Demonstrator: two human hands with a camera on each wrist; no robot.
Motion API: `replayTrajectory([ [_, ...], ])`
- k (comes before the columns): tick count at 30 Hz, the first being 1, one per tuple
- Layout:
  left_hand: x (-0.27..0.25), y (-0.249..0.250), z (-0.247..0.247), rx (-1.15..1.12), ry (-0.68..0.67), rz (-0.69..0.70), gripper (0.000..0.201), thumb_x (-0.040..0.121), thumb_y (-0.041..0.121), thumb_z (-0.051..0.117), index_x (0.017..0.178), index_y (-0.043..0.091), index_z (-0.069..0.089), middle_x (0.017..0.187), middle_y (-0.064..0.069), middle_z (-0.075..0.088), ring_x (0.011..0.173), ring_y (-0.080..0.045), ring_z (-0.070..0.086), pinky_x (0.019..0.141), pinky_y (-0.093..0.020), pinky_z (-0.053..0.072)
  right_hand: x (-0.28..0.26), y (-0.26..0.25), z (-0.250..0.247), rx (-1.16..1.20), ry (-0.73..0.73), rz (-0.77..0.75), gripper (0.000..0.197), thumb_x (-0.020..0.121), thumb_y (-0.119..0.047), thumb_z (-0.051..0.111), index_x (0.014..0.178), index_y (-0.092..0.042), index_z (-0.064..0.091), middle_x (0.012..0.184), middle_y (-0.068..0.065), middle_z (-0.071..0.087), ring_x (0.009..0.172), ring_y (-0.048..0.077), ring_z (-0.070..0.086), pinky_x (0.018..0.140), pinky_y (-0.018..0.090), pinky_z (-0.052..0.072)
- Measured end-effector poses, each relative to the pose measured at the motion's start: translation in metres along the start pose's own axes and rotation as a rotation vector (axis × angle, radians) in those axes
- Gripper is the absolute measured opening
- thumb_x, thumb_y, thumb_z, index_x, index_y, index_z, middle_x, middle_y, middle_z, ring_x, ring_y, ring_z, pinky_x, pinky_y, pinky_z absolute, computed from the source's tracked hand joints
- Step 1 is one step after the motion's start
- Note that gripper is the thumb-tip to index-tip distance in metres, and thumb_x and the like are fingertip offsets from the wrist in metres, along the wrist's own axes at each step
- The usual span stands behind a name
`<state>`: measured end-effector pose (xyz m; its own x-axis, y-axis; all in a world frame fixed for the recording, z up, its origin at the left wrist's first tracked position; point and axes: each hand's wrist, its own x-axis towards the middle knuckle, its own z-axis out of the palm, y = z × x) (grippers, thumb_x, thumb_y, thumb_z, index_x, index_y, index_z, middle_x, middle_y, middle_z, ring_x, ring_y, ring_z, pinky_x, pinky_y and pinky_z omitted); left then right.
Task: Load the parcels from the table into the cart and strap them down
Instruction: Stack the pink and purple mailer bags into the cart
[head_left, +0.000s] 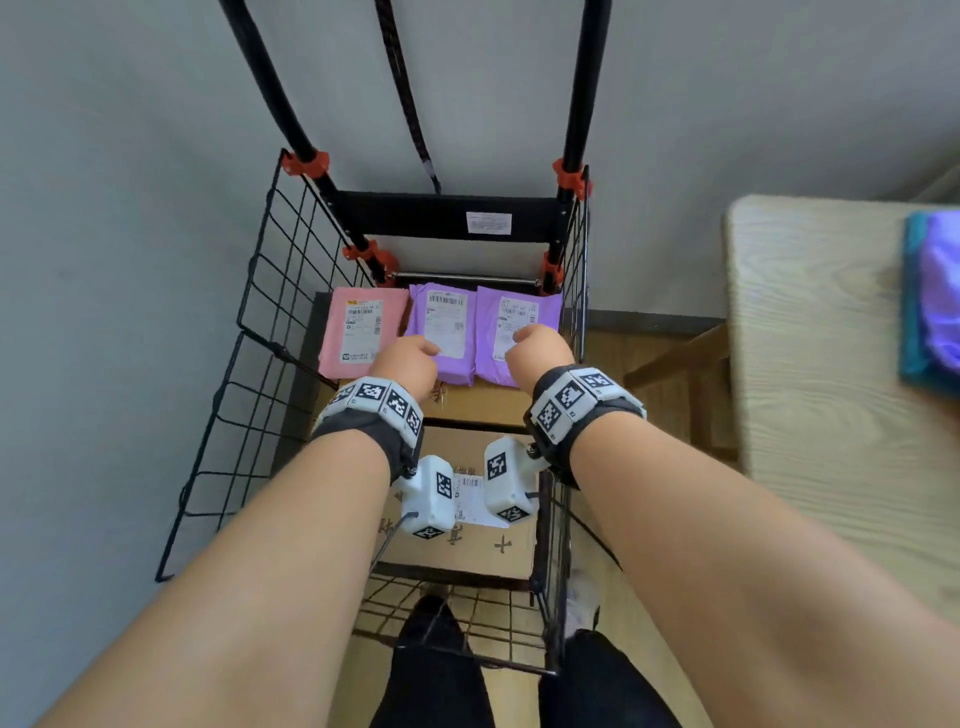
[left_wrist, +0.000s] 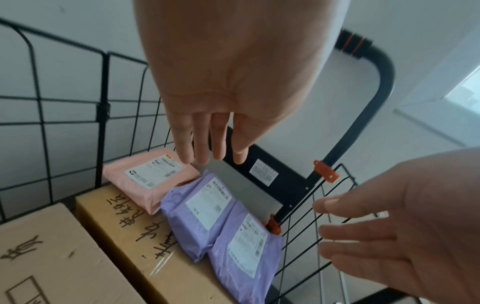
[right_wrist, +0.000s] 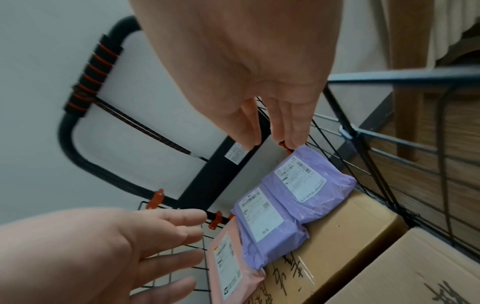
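Observation:
Three soft mailers lie side by side on a cardboard box (head_left: 478, 404) at the back of the wire cart (head_left: 270, 322): a pink mailer (head_left: 358, 332), a middle purple mailer (head_left: 441, 332) and a right purple mailer (head_left: 519, 317). My left hand (head_left: 410, 358) hovers over the gap between the pink and the middle mailer, fingers straight, holding nothing. My right hand (head_left: 537, 345) hovers over the right purple mailer, also empty. In the wrist views the left fingers (left_wrist: 205, 152) and right fingers (right_wrist: 285, 135) stay clear of the mailers. A dark strap (head_left: 408, 109) hangs from the cart handle.
A second cardboard box (head_left: 467, 551) fills the near half of the cart. A wooden table (head_left: 831, 389) stands to the right with a blue and purple bundle (head_left: 932, 296) on it. The cart backs onto a grey wall. My legs stand at its front edge.

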<state>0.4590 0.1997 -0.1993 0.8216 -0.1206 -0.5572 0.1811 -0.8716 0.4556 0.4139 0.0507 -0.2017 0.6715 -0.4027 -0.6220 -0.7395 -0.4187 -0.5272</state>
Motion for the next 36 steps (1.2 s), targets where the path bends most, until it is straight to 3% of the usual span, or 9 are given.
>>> replayTrajectory([
  [3,-0.039,0.014,-0.003,-0.012,0.085,0.012,0.046,0.091,-0.002,0.036,0.128,0.016,0.058,0.138,-0.007,0.052,0.121,-0.028,0.051,0.101,-0.040,0.044,-0.032,0.011,-0.023,0.028,0.037,-0.086,0.037,0.094,-0.004,0.045,0.130,-0.009,0.055,0.129,0.011,0.058,0.116,0.027,0.057,0.089,0.031,0.046],
  [7,-0.085,0.049,0.007,0.010,0.121,0.107,0.045,0.090,-0.003,0.036,0.123,0.014,0.061,0.134,-0.006,0.056,0.119,-0.027,0.054,0.098,-0.036,0.045,-0.070,0.046,-0.066,0.062,0.135,-0.133,0.037,0.092,-0.008,0.049,0.126,-0.013,0.059,0.128,0.007,0.060,0.116,0.025,0.057,0.093,0.029,0.044],
  [13,-0.137,0.115,0.029,0.064,0.082,0.309,0.040,0.091,0.003,0.036,0.115,0.017,0.065,0.122,-0.006,0.063,0.099,-0.028,0.061,0.083,-0.034,0.051,-0.110,0.108,-0.132,0.164,0.296,-0.012,0.035,0.092,-0.013,0.054,0.126,-0.015,0.059,0.128,0.008,0.061,0.117,0.027,0.057,0.096,0.031,0.045],
  [16,-0.156,0.147,0.047,0.119,0.033,0.398,0.040,0.090,0.003,0.038,0.115,0.019,0.066,0.126,-0.006,0.062,0.111,-0.029,0.058,0.095,-0.037,0.049,-0.128,0.135,-0.158,0.214,0.392,0.055,0.034,0.091,-0.010,0.053,0.124,-0.015,0.061,0.125,0.009,0.063,0.116,0.027,0.058,0.095,0.029,0.044],
  [19,-0.172,0.172,0.069,0.171,-0.015,0.463,0.041,0.092,0.003,0.038,0.119,0.018,0.064,0.128,-0.006,0.060,0.117,-0.027,0.055,0.099,-0.035,0.047,-0.149,0.164,-0.174,0.265,0.461,0.123,0.031,0.090,-0.012,0.054,0.120,-0.015,0.062,0.121,0.008,0.065,0.113,0.026,0.059,0.093,0.028,0.044],
  [28,-0.234,0.244,0.169,0.249,-0.190,0.609,0.038,0.088,0.010,0.043,0.119,0.019,0.062,0.126,-0.006,0.061,0.115,-0.026,0.057,0.099,-0.032,0.045,-0.210,0.288,-0.236,0.355,0.642,0.247,0.032,0.088,-0.010,0.056,0.118,-0.014,0.064,0.125,0.007,0.062,0.118,0.025,0.055,0.101,0.030,0.041],
  [33,-0.278,0.297,0.238,0.283,-0.233,0.716,0.038,0.089,0.010,0.043,0.119,0.020,0.062,0.125,-0.004,0.061,0.115,-0.024,0.057,0.098,-0.032,0.045,-0.225,0.370,-0.289,0.418,0.773,0.336,0.028,0.087,-0.014,0.054,0.111,-0.011,0.068,0.112,0.014,0.067,0.107,0.031,0.062,0.088,0.029,0.046],
  [36,-0.299,0.331,0.282,0.275,-0.252,0.745,0.036,0.087,0.008,0.045,0.114,0.018,0.066,0.122,-0.005,0.064,0.112,-0.025,0.059,0.096,-0.032,0.047,-0.230,0.420,-0.319,0.439,0.799,0.380,0.036,0.088,-0.011,0.051,0.122,-0.011,0.062,0.122,0.017,0.063,0.115,0.031,0.059,0.098,0.032,0.045],
])
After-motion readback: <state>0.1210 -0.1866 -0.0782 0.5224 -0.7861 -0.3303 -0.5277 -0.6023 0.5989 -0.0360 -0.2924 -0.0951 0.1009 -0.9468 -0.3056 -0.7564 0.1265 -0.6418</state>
